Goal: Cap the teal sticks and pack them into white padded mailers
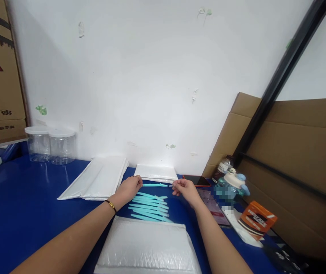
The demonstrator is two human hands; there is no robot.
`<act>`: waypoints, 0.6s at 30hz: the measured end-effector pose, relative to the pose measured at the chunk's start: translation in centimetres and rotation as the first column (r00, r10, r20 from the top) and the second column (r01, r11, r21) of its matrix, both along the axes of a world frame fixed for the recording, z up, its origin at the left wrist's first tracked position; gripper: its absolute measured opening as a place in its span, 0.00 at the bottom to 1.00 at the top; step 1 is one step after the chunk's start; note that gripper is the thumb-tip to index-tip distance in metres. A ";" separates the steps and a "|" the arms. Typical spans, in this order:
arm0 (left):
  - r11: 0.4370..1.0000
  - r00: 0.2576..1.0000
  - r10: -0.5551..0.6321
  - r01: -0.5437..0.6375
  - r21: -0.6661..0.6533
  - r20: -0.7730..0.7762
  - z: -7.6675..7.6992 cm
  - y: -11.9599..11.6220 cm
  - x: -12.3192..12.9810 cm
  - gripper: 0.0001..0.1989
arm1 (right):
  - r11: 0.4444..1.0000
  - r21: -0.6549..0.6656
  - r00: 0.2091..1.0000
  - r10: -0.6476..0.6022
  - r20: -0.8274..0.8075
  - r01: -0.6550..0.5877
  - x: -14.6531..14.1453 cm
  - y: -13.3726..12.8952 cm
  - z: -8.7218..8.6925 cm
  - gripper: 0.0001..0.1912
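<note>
My left hand point(130, 188) pinches the handle end of a turquoise eyebrow razor point(155, 185), which lies level and points right. My right hand point(183, 189) is closed, thumb against fingers, on a small whitish translucent piece that looks like a blade cap point(171, 185). A narrow gap separates this piece from the razor's tip. Below the hands, several more turquoise razors point(148, 207) lie side by side in a column on the blue table. In front of them, nearest to me, is a white padded mailer point(148, 245).
White mailers point(100, 177) are stacked at left, with another white stack point(155, 172) against the wall. Two clear lidded jars point(62, 148) stand farther left. On the right are phones point(197, 180), a brown bottle point(222, 167), a teal water bottle point(230, 186) and an orange box point(257, 220).
</note>
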State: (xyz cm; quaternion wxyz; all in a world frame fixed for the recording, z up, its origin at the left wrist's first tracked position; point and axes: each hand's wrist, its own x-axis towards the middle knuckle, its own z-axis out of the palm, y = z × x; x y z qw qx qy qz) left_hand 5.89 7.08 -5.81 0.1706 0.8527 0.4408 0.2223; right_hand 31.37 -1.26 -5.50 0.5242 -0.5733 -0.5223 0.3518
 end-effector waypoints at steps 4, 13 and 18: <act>0.998 0.994 -0.050 0.055 -0.043 0.100 0.5 -0.5 0.1 0.08 | 0.996 0.087 0.995 -0.018 -0.102 0.027 -0.1 -0.3 0.5 0.18; 0.988 0.982 -0.089 0.108 -0.109 0.165 1.1 -1.2 0.2 0.09 | 0.995 0.089 0.987 0.056 -0.149 -0.043 -0.6 -0.4 0.6 0.18; 0.986 0.980 -0.090 0.113 -0.125 0.176 1.0 -1.1 0.1 0.09 | 0.994 0.105 0.981 0.043 -0.188 -0.023 -0.6 -0.5 0.7 0.18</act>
